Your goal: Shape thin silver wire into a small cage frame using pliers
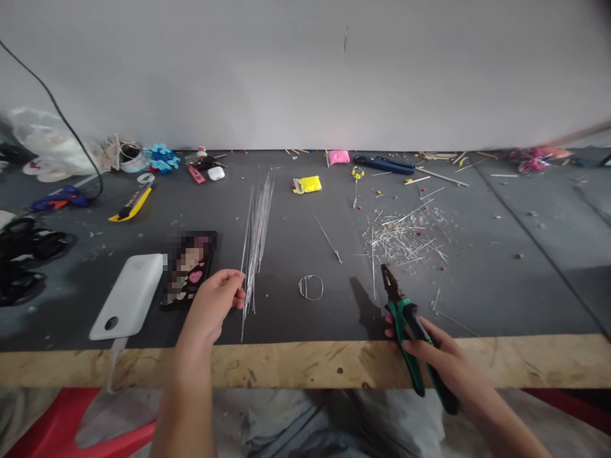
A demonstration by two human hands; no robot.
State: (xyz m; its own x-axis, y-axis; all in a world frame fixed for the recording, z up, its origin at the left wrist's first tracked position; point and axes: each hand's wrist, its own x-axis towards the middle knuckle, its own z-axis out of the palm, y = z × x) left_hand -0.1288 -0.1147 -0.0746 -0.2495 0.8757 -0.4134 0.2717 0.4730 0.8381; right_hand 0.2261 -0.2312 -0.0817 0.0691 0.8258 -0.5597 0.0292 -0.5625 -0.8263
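Nearest, grey trousers (334, 423) showed below the wooden edge (296, 366) of the table (334, 318). Over that edge the right hand (429, 350) held the pliers (405, 324), its fingers wrapped round the handles and the nose slanting away and leftward. The left hand (222, 296) was over the table, its thumb and index finger pinched together, clamped on a single wire (246, 245) as far as so thin a strand could be made out.

That wire lay along the left side of the bundle (260, 229), with the other strands just beside the fingertips, to their right and beyond. Its long axis ran away from the person, the far end leaning a little right, so it crossed the fingers' pinch. The left hand was much the nearer to it; the pliers were well apart, with a wire ring (305, 287) in the space between.

Left of the left hand lay a black case (205, 261) and a power bank (128, 296). Beyond the ring was a twisted wire (327, 236), and beyond the pliers' nose spread a heap of scraps (405, 235). Farther off lay a yellow cutter (135, 205) and a yellow pack (309, 184), then a white case (216, 173), a blue cutter (384, 164) and a pink pack (339, 156), close to the wall (286, 76).
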